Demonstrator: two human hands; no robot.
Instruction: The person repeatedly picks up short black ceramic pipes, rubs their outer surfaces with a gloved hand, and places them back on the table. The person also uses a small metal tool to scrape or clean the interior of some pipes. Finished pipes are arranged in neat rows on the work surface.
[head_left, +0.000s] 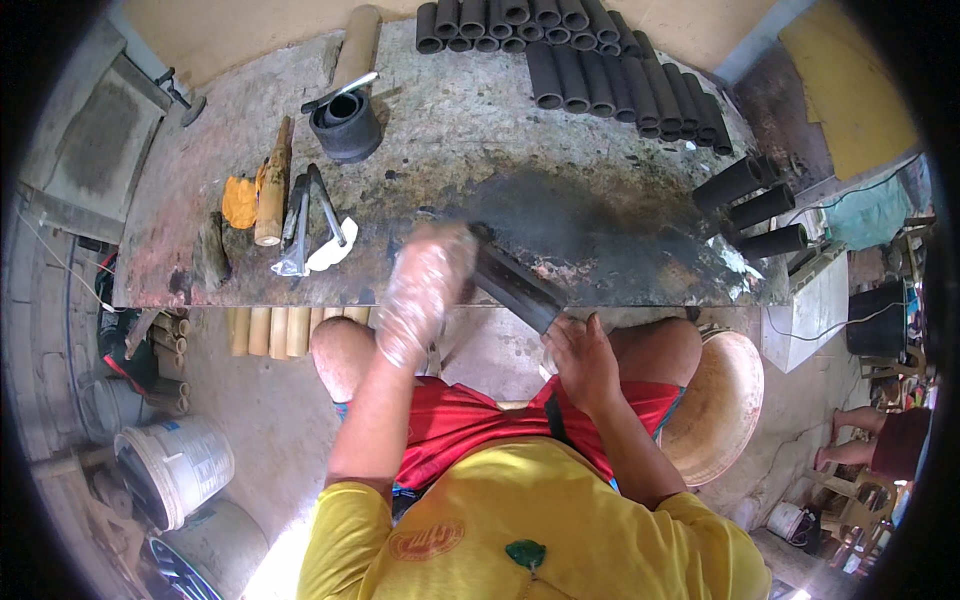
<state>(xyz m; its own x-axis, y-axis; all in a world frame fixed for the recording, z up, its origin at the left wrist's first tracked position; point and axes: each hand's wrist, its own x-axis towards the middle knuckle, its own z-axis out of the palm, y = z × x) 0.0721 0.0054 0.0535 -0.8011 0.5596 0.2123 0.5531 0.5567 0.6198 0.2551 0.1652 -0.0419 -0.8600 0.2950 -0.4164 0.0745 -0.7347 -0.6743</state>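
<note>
A black tube (515, 284) lies at a slant across the front edge of the worktable. My bare right hand (585, 362) grips its near end, with the fingers at the tube's mouth. My left hand (430, 275), in a clear plastic glove, is beside the tube's far end. Motion blurs its fingers, so I cannot see whether it touches the tube. A dark powdery stain covers the tabletop (440, 180) just beyond the tube.
Stacked black tubes (640, 90) stand at the back, and three more tubes (760, 205) lie at the right edge. Left of my hands are a wooden mallet (272, 195), an orange cloth (240, 203), dark tools (322, 200) and a black pot (345, 128). A round basin (720, 410) stands below right.
</note>
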